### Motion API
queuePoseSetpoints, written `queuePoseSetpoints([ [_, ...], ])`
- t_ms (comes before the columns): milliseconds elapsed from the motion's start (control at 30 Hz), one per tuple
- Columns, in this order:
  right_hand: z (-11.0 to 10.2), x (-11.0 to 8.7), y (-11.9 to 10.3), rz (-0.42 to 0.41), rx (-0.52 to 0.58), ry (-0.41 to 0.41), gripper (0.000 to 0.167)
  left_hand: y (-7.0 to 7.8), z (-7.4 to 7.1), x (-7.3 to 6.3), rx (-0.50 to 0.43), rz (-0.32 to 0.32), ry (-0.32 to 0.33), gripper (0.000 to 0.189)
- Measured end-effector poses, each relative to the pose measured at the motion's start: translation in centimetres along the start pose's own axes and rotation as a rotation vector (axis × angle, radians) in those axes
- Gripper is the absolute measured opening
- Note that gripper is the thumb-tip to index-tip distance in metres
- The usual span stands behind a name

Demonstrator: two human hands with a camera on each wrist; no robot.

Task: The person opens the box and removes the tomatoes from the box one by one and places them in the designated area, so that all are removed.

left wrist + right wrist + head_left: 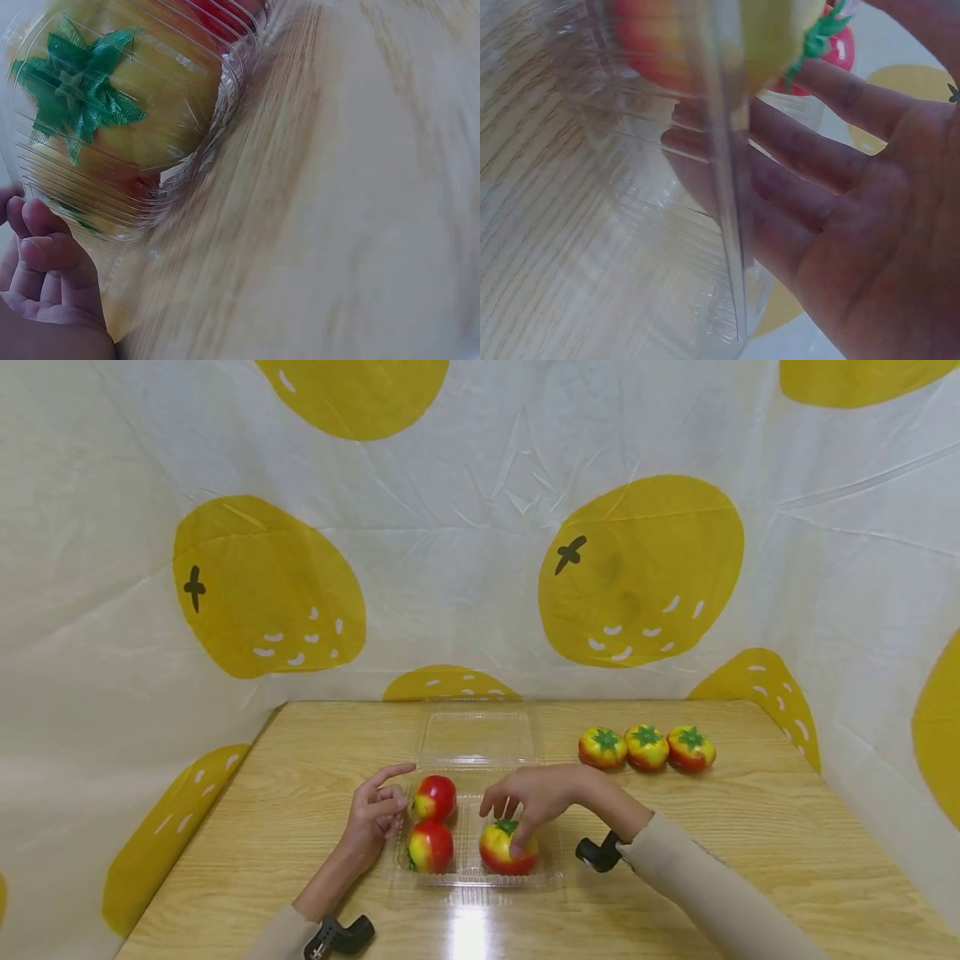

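Observation:
A clear plastic clamshell container [467,878] stands on the table with its lid [480,737] folded back. My right hand [538,800] holds a red-and-yellow toy tomato [498,857] inside the right part of the tray. The thumb lies on its near side, with the other fingers beyond it. In the right wrist view, the fingers [795,142] reach behind the tray wall, under the tomato. Along the tray's left edge, my left hand [372,818] pinches the rim. Two more toy tomatoes, one far [438,797] and one near [433,847], sit on their sides in the left part.
Three matching toy tomatoes [647,747] stand in a row at the back right of the wooden table [300,760], green leaves upward. A white cloth with yellow fruit prints [450,568] hangs around the table's back and sides.

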State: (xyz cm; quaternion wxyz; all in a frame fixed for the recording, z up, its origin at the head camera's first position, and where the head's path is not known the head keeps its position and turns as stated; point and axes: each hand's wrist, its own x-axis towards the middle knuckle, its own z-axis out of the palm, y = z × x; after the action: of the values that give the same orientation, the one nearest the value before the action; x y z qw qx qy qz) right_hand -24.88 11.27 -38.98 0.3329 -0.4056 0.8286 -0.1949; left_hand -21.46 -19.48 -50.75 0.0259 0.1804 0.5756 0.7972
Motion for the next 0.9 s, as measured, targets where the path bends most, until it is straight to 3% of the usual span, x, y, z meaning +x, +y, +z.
queuePoseSetpoints([
  [300, 0.10, 0.80, 0.36, 0.020, -0.068, -0.007, 0.049, 0.17, 0.08, 0.05, 0.001, 0.010, -0.015, 0.047],
  [900, -0.53, 0.30, 0.05, -0.021, -0.045, 0.033, 0.054, -0.05, -0.22, 0.09, -0.010, 0.002, -0.011, 0.048],
])
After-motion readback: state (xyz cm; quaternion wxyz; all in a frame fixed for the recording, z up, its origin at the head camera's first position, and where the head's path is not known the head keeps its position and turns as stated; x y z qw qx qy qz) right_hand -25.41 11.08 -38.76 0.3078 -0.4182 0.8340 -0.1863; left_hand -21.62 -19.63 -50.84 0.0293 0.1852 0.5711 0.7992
